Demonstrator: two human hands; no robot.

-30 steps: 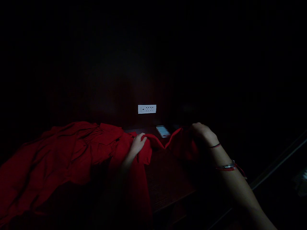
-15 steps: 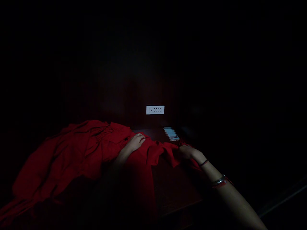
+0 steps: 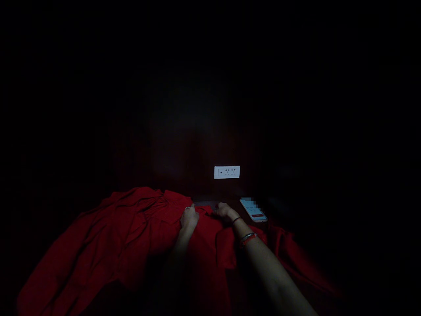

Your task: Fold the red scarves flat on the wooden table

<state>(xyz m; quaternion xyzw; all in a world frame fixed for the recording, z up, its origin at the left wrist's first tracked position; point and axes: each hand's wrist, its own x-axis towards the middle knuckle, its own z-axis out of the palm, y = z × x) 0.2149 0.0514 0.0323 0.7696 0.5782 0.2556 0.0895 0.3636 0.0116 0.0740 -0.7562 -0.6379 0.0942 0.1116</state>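
Observation:
A large red cloth (image 3: 125, 237) lies in gathered folds on a dark surface, spreading from the left across to the right. My left hand (image 3: 190, 217) is on the cloth's far part, with its fingers curled closed at the fabric. Close by on the right, my right hand (image 3: 226, 211) pinches the far edge of the same cloth, its fingertips partly hidden. A small gap separates the two hands. Bracelets circle my right wrist. Part of the cloth trails to the right, beyond my right forearm.
A phone (image 3: 257, 215) with a lit screen, partly pixelated, lies just right of my right hand. Behind the surface, a white socket panel (image 3: 226, 172) is fixed on the dark wall. Deep shadow hides most of the surroundings.
My right hand has come leftward from the cloth's right part, close to my left hand. My left hand's fingers, laid on the cloth before, are now curled. The view has shifted up and left.

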